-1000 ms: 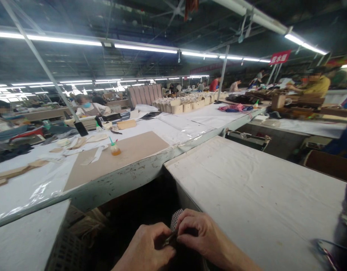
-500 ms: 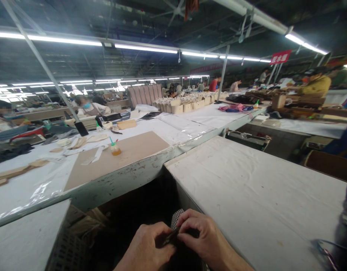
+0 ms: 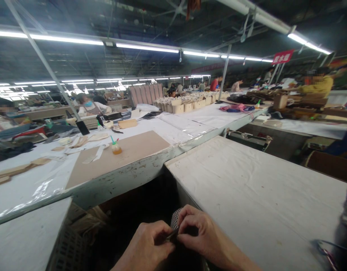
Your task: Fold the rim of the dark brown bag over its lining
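Low in the middle of the head view, my left hand (image 3: 152,242) and my right hand (image 3: 200,231) come close together over a dark gap between the tables. Both pinch a small dark strip (image 3: 172,235), thumbs against forefingers; its material is too dark to make out. The fingers hide most of it. Just behind my right fingertips shows a patch of black-and-white checked cloth (image 3: 175,218), partly covered by the hand.
To the right stands a white-covered table (image 3: 246,188). A long workbench (image 3: 134,165) crosses ahead, bearing a brown board (image 3: 142,148) and a glue bottle (image 3: 116,147). A plastic crate (image 3: 70,248) sits lower left. Co-workers sit farther off, one in yellow (image 3: 317,86).
My right hand has risen very slightly, and the pinch on the dark strip stays. The view has shifted a little; a co-worker at the far right has turned the head.
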Demonstrator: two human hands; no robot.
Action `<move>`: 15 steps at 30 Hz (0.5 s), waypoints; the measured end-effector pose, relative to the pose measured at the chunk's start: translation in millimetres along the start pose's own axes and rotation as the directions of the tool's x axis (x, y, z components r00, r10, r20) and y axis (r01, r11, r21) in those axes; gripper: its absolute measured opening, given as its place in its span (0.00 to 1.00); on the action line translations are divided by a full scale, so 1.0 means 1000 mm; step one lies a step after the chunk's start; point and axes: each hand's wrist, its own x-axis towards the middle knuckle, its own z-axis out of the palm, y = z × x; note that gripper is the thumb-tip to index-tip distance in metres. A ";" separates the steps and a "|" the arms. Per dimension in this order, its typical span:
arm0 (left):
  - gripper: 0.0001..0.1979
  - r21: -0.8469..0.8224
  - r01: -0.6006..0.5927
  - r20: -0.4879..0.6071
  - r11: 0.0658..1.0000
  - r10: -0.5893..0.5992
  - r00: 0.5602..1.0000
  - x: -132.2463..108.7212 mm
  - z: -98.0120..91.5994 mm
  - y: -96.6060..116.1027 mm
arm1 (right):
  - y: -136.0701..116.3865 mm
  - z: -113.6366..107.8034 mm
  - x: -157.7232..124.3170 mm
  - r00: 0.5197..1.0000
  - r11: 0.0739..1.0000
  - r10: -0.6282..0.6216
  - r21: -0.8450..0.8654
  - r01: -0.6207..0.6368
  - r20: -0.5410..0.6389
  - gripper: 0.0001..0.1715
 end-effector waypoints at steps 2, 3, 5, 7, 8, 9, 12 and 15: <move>0.08 -0.007 0.005 -0.018 1.000 -0.005 1.000 0.001 0.002 -0.002 | 0.000 0.003 -0.001 0.999 1.000 0.022 -0.011 -0.023 -0.049 0.05; 0.08 -0.010 0.003 -0.020 1.000 -0.004 1.000 0.001 0.003 -0.003 | 0.000 0.005 -0.001 0.997 0.999 0.029 -0.019 -0.031 -0.068 0.05; 0.08 -0.014 -0.001 -0.018 1.000 0.001 1.000 0.001 0.004 -0.003 | 0.001 0.006 -0.002 0.995 0.999 0.034 -0.036 -0.037 -0.094 0.05; 0.09 -0.028 0.002 -0.006 1.000 -0.002 1.000 0.001 0.003 -0.002 | 0.001 0.006 -0.003 0.994 0.999 0.031 -0.036 -0.035 -0.106 0.05; 0.09 -0.042 0.006 0.009 0.999 -0.005 1.000 0.001 0.002 -0.001 | 0.001 0.006 -0.003 0.994 0.999 0.029 -0.030 -0.032 -0.107 0.05; 0.10 -0.054 0.012 0.024 0.998 -0.010 1.000 0.001 0.000 0.000 | 0.001 0.006 -0.004 0.994 0.999 0.027 -0.022 -0.029 -0.106 0.05; 0.10 -0.056 0.024 0.062 0.998 -0.021 0.998 0.000 -0.004 0.005 | 0.002 0.006 -0.004 0.994 0.999 0.031 0.016 -0.030 -0.104 0.06; 0.10 -0.043 0.037 0.067 0.998 -0.034 0.997 0.001 -0.007 0.007 | 0.003 0.006 -0.005 0.994 0.998 0.040 0.054 -0.035 -0.097 0.06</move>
